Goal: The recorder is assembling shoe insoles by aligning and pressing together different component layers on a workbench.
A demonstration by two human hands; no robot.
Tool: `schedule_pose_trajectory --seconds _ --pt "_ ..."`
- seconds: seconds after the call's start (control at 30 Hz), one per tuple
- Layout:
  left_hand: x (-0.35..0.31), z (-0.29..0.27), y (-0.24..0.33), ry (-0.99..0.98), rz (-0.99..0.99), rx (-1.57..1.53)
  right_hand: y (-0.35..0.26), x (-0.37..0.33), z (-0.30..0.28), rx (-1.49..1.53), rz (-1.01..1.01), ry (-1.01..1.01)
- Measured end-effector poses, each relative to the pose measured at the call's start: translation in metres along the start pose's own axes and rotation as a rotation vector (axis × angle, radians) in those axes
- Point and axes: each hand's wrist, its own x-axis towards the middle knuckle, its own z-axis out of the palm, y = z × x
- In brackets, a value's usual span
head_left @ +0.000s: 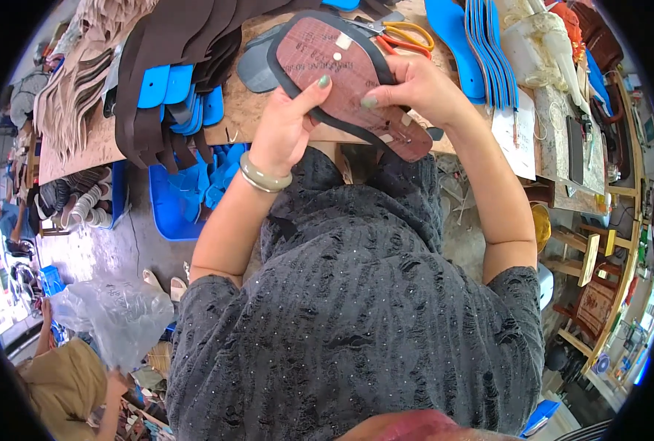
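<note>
Over the table's near edge I hold a reddish-brown shoe insole (316, 59) with a dark strip of material standing out around its rim. My left hand (290, 117) grips its left side, thumb on the reddish face and fingers hidden underneath. At the right side my right hand (411, 88) pinches the rim, its thumb on the face. White patches and printed marks show on the insole. A dark grey sole-shaped piece (257, 62) lies partly under it. Just beyond my right hand rest scissors with orange and yellow handles (408, 35).
Dark brown strips (147, 95) and blue insoles (176, 88) are piled at left, beside beige pieces (69, 103). More blue insoles (481, 51) stand right, near a white paper (514, 140). A blue bin (169, 220) sits below the table. Another person (66, 382) handles a clear plastic bag (117, 316).
</note>
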Motion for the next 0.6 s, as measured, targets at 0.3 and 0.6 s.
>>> schedule_pose_trajectory --seconds 0.3,0.6 --pt "0.014 -0.01 0.015 -0.085 -0.041 -0.117 0.008 0.019 -0.003 0.145 -0.067 0.16" --pt "0.015 0.012 0.013 0.093 0.069 0.089 -0.014 -0.007 0.041 -0.701 -0.613 0.816"
